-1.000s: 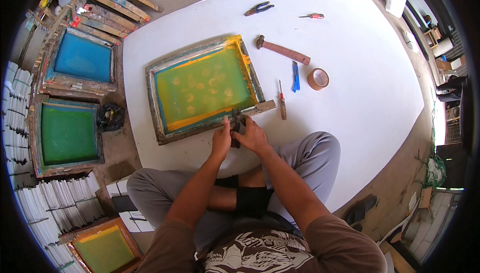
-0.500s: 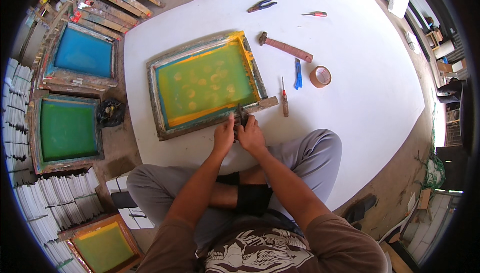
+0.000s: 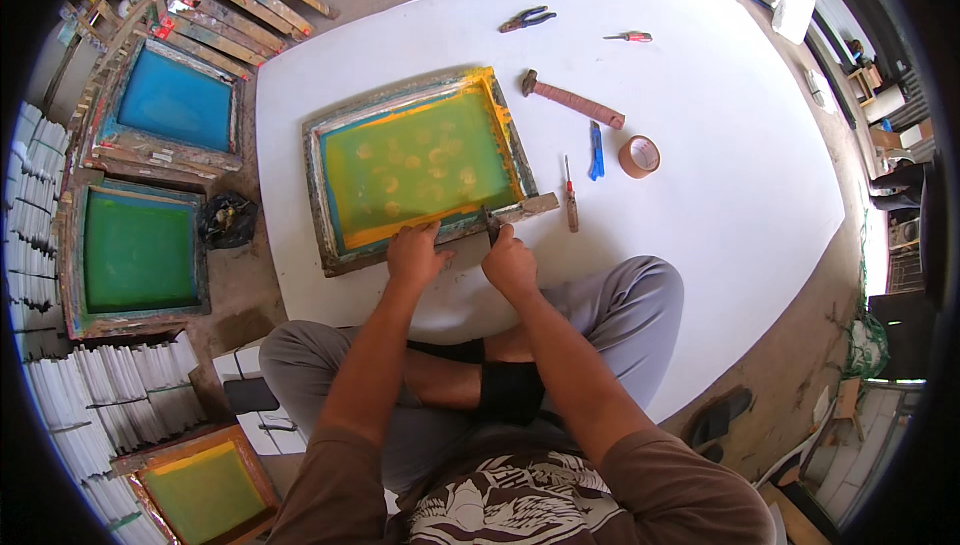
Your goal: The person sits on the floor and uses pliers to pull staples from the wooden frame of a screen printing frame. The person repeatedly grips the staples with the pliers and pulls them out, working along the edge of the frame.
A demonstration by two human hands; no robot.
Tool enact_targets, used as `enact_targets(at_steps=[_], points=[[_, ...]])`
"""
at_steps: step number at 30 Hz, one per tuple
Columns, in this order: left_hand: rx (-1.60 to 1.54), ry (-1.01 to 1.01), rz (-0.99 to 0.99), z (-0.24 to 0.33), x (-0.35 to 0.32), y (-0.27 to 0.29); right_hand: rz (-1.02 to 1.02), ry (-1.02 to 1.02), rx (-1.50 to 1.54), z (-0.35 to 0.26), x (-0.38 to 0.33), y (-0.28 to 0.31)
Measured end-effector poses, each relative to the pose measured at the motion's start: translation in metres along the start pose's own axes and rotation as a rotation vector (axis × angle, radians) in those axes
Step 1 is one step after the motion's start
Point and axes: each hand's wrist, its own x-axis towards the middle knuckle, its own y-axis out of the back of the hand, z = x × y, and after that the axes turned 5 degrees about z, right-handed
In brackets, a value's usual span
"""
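My left hand [image 3: 415, 253] lies flat, fingers spread, pressing on the near rail of the frame [image 3: 420, 167]. My right hand [image 3: 510, 263] is curled tight round a small dark tool [image 3: 490, 224], whose tip meets that same rail near its right end. The frame, yellow-green mesh in worn wood, lies on the white tabletop [image 3: 720, 145] just ahead of my crossed legs. To its right lie a screwdriver [image 3: 569, 196], a blue knife [image 3: 595, 151], a tape roll [image 3: 639, 156] and a hammer [image 3: 572, 98]; pliers [image 3: 526, 18] lie farther off. More frames lie on the floor to my left.
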Motion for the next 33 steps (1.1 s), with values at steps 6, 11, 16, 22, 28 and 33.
enact_targets(at_steps=[6,11,16,22,28,33], points=[[-0.008,0.094,-0.04,0.012,0.006,-0.002,-0.053,0.055,0.203,0.033,0.021,-0.011],[-0.082,0.065,0.03,0.002,0.002,-0.009,-0.195,-0.163,0.691,0.038,0.01,-0.026],[-0.503,0.071,0.056,-0.028,0.001,-0.008,-0.275,-0.055,0.675,0.038,-0.016,-0.035],[-0.859,0.409,0.18,-0.05,0.006,-0.008,-0.417,0.161,0.47,0.018,-0.034,-0.017],[-0.787,0.324,0.207,-0.05,0.005,-0.018,-0.65,0.026,0.584,0.009,-0.034,0.0],[-0.715,0.277,0.227,-0.034,0.007,-0.014,-0.515,0.093,0.597,0.023,-0.029,-0.011]])
